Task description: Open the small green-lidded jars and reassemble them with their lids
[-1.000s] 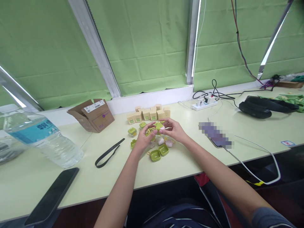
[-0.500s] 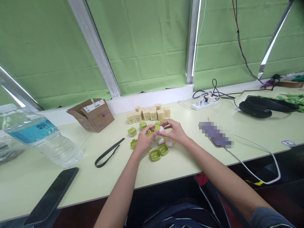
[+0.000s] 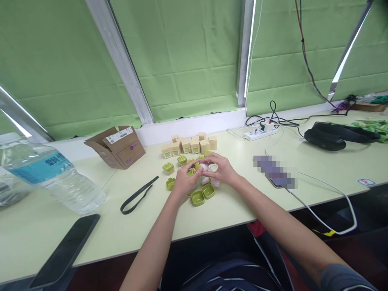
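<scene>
My left hand (image 3: 185,178) is closed on a small green case (image 3: 197,165), above the middle of the table. Pinched in my right hand (image 3: 223,169) is a white rounded piece (image 3: 204,166), which meets the case; whether the two are joined I cannot tell. Just below my hands an open green case (image 3: 198,198) lies with its two square halves spread. Several pale pinkish pieces (image 3: 215,182) rest beneath my right hand, partly hidden. To the left stand small green-lidded containers (image 3: 168,167) and a green clover-like case (image 3: 170,184).
Several small cream boxes (image 3: 186,146) are grouped behind my hands. An open cardboard box (image 3: 125,151), a black strap (image 3: 133,204), a large water bottle (image 3: 72,186) and a black phone (image 3: 66,248) are leftward. Rightward lie a blurred-out phone (image 3: 275,173) with cable and a power strip (image 3: 260,132).
The green case and white piece have turned between my fingers, so less green and more white faces the camera. Both hands stay in nearly the same place.
</scene>
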Motion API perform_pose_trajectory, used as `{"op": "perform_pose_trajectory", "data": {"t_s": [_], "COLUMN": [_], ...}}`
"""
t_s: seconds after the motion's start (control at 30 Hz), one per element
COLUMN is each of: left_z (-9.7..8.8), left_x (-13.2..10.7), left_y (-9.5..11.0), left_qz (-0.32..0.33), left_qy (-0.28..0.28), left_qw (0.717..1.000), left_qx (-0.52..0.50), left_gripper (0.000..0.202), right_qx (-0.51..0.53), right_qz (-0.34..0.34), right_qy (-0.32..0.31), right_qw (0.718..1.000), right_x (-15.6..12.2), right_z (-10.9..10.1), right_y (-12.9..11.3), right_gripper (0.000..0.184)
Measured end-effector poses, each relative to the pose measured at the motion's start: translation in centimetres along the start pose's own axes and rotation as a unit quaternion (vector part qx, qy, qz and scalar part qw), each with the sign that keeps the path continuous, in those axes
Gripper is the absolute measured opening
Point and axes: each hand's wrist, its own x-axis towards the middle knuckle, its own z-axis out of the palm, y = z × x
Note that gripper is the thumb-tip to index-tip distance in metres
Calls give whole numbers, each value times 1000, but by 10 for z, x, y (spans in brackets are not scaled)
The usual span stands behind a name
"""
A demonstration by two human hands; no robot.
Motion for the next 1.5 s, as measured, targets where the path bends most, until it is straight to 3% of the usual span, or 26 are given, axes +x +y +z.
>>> {"op": "perform_pose_trajectory", "data": {"t_s": [0.47, 0.67, 0.87, 1.1, 1.33, 1.5], "left_z": [2, 4, 5, 2, -1, 1], "left_x": [-4, -4, -3, -3, -1, -1], "left_y": [1, -2, 1, 3, 2, 2], "left_qz": [23, 33, 23, 4, -23, -23], "left_qy": [-16, -16, -31, -35, -54, -55], "left_qw": [995, 992, 990, 996, 995, 995], "left_qx": [92, 118, 133, 82, -86, -78], "left_gripper": [35, 37, 37, 37, 45, 50], "right_qx": [7, 5, 40, 76, 160, 196], "right_qz": [18, 14, 53, 108, 163, 181], "right_qy": [-39, -46, -65, -51, -3, 15], "right_qw": [999, 999, 996, 990, 974, 964], "right_x": [1, 2, 3, 0, -1, -1], "right_z": [-3, -4, -6, -5, -1, 1], "right_y": [4, 4, -4, -2, 0, 2], "right_gripper": [40, 35, 29, 36, 40, 42]}}
